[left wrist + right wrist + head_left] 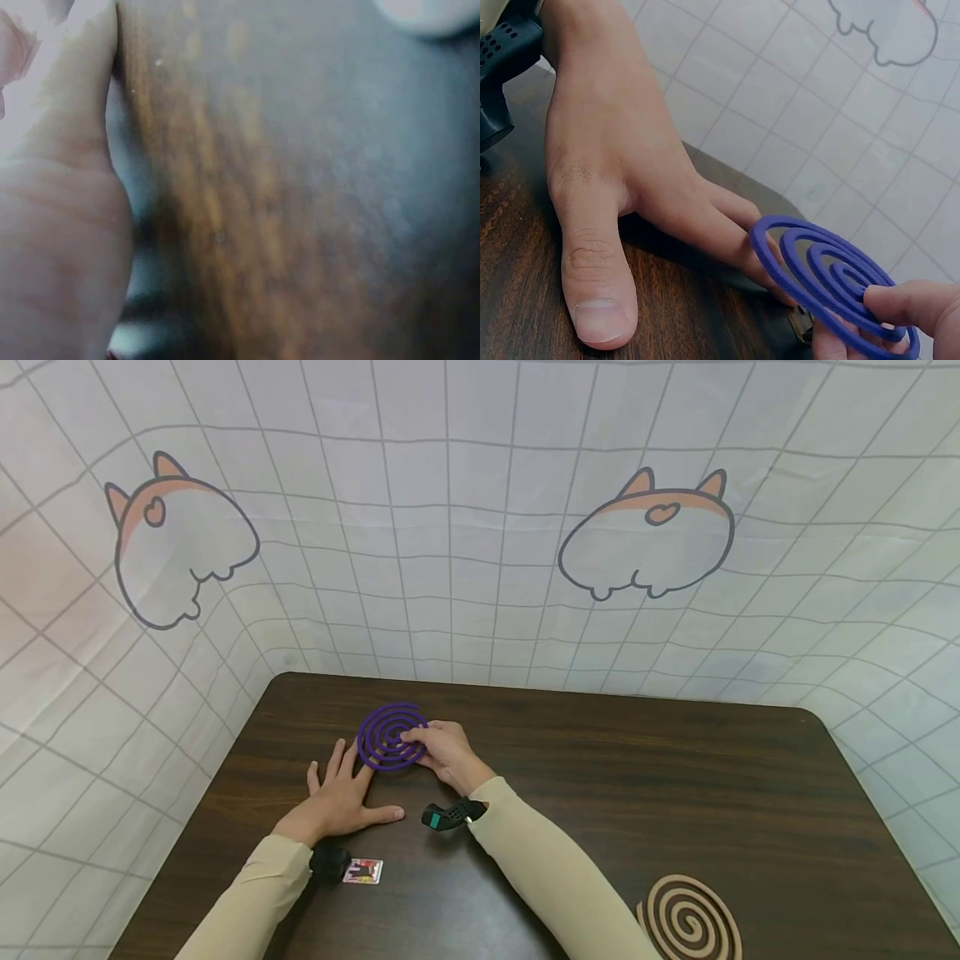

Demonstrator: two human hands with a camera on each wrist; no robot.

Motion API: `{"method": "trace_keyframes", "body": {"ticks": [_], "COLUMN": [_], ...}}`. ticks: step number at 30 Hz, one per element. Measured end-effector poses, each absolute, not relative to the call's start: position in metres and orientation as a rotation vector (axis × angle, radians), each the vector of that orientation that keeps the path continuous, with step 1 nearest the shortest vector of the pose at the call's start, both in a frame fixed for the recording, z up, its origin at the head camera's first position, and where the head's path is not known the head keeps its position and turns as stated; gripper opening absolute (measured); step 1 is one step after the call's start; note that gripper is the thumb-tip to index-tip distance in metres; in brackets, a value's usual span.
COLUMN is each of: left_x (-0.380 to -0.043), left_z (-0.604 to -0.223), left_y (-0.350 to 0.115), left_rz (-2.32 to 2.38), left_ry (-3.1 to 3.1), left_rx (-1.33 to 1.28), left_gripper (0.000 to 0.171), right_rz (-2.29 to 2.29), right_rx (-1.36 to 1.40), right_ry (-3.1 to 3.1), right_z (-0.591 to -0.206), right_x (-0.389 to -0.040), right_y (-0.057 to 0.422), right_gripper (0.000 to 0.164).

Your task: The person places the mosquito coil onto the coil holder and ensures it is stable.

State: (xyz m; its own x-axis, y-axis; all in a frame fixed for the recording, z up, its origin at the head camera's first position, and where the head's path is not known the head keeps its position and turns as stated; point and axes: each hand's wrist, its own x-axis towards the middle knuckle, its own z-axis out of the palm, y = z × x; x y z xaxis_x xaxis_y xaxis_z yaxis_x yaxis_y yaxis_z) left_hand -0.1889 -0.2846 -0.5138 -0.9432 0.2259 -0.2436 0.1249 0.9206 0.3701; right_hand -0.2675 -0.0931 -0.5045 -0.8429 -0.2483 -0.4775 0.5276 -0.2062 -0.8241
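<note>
A purple mosquito coil [390, 737] is held flat at the far left part of the table. My right hand [450, 756] pinches it near its centre, thumb on top, as the right wrist view also shows. My left hand [337, 797] lies beside it with fingers spread and thumb stretched out. Some left fingertips reach beneath the coil's edge and are partly hidden. Under the coil, by those fingertips, a small metallic piece [802, 326] shows; its kind cannot be told. The left wrist view is blurred, showing part of the left hand and wood grain.
Tan mosquito coils [690, 918], seemingly stacked, lie at the table's front right. A small printed card [363, 871] is by the left wrist. The dark wooden table [600, 760] meets a white gridded curtain [480, 568] at its back and sides.
</note>
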Motion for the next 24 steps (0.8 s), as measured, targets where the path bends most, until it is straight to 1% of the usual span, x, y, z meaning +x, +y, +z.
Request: {"method": "trace_keyframes", "body": {"ticks": [7, 20, 24], "left_x": [-0.1903, -0.1904, -0.1911], "left_z": [-0.5202, -0.5163, -0.5161], "left_y": [-0.2868, -0.2853, -0.2851], "left_rz": [0.513, 0.452, 0.462], "left_ry": [2.809, 2.792, 2.794], "left_rx": [0.265, 0.25, 0.251], "left_gripper": [0.12, 0.119, 0.119], "right_rz": [-2.097, -2.102, -2.108], "right_rx": [0.331, 0.348, 0.347], "right_ry": [1.566, 1.587, 1.577], "right_z": [-0.505, -0.5075, -0.508], "right_x": [-0.2671, -0.2686, -0.2694], "right_y": [-0.094, -0.096, -0.0962], "right_gripper": [0.012, 0.014, 0.012]}}
